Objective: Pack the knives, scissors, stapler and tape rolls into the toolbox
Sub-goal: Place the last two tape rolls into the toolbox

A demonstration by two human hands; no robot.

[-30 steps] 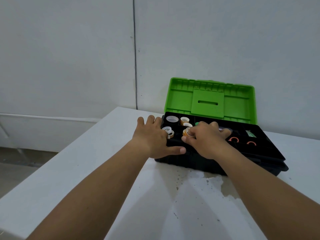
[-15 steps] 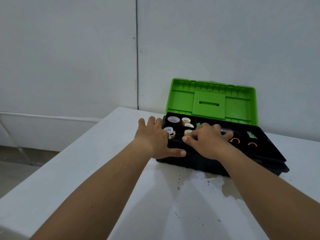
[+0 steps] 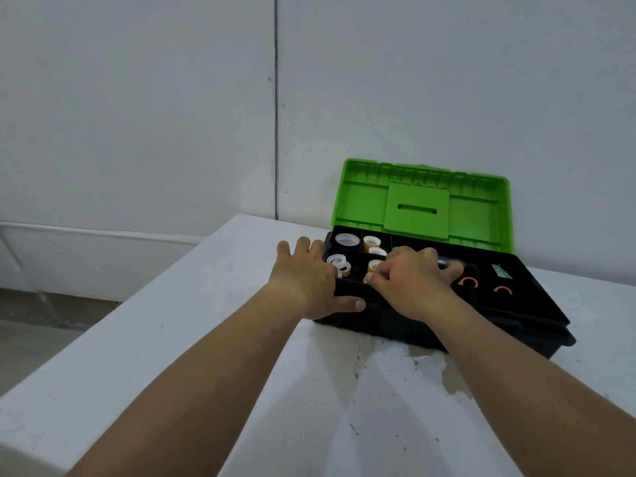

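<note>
The black toolbox [image 3: 430, 330] stands on the table with its green lid [image 3: 361, 201] raised. Its top tray holds several tape rolls: a white one [image 3: 347, 239] at the back left, clear ones [image 3: 337, 261] at the front left, orange-cored ones [image 3: 371, 242] beside them. My left hand [image 3: 306, 278] grips the toolbox's front left corner, thumb along the front wall. My right hand [image 3: 413, 280] lies over the middle of the tray, thumb and forefinger pinched on an orange tape roll [image 3: 374, 265]. Orange scissor handles [image 3: 468, 281] show to its right. A green-handled item [image 3: 500, 270] lies further right.
The toolbox sits near the back of a white table [image 3: 206, 339], close to the grey wall [image 3: 447, 80]. A stained patch [image 3: 437, 370] marks the table just in front of the toolbox. The table's left edge drops to the floor [image 3: 31, 325].
Both hands have stayed on the toolbox. The right hand has sunk slightly lower into the tray with the orange tape roll. The view has tilted down a little.
</note>
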